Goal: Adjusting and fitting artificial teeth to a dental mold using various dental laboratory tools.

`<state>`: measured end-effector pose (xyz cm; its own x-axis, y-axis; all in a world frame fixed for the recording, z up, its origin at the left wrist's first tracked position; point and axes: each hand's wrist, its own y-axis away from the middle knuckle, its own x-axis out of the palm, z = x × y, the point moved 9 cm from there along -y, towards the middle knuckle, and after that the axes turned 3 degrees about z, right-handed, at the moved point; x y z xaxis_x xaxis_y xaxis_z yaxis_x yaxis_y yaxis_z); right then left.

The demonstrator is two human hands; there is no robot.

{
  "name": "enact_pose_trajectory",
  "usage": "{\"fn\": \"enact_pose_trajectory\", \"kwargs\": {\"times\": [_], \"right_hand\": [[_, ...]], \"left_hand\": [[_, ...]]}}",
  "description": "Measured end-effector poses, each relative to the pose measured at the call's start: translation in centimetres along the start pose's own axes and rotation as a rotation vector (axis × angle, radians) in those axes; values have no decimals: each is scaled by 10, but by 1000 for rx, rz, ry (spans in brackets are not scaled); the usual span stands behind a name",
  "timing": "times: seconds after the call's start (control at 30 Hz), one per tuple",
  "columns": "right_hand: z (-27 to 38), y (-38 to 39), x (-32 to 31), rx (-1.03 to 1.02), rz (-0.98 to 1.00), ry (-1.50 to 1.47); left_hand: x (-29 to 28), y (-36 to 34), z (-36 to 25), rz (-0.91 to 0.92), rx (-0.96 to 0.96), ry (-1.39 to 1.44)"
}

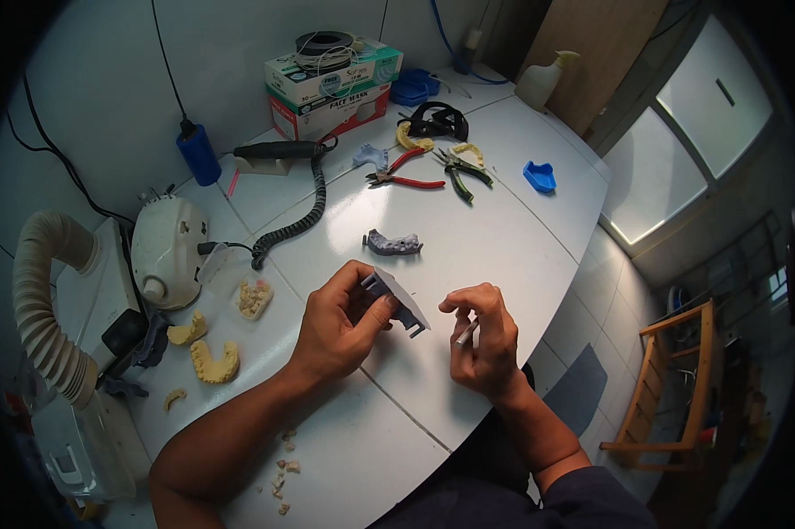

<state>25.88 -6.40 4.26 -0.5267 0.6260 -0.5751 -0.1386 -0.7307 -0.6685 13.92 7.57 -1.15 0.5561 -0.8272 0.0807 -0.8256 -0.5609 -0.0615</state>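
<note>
My left hand [338,317] is closed around a grey dental model [399,295], its flat base tilted up toward the right. Just to the right, my right hand [487,342] is raised with bent fingers around a thin, light-coloured tool [467,332]; most of that tool is hidden in the palm, so its kind is unclear. A gap separates the two hands. Beyond them, a second grey dental model [393,243] rests on the white tiled table [397,414], touched by neither hand.
Red-handled pliers [411,182] and green-handled pliers [462,176] lie farther back. At left are yellow dental casts [214,361], a small tub of teeth [254,300], a white control unit [170,251] and a ribbed hose [49,300]. Loose fragments [279,480] lie beside my left forearm.
</note>
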Motion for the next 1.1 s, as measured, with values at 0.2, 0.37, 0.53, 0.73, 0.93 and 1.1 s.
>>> {"fn": "enact_pose_trajectory", "kwargs": {"times": [0.2,0.37,0.53,0.73,0.93,1.1], "right_hand": [[-1,-1,2,22,35,-35],[-2,-3,1,106,-13,67],[4,-7,6,-9,119,251],[3,-5,17,-17,187,233],[2,-5,23,-19,244,187],[-1,-6,24,17,257,139]], "left_hand": [[-3,-1,-7,-40,44,66],[-18,-1,-9,-170,172,173],[-30,-3,-5,-253,176,194],[-29,-4,-1,-241,166,239],[-26,-4,1,-222,134,261],[-26,-5,2,-195,94,249]]}}
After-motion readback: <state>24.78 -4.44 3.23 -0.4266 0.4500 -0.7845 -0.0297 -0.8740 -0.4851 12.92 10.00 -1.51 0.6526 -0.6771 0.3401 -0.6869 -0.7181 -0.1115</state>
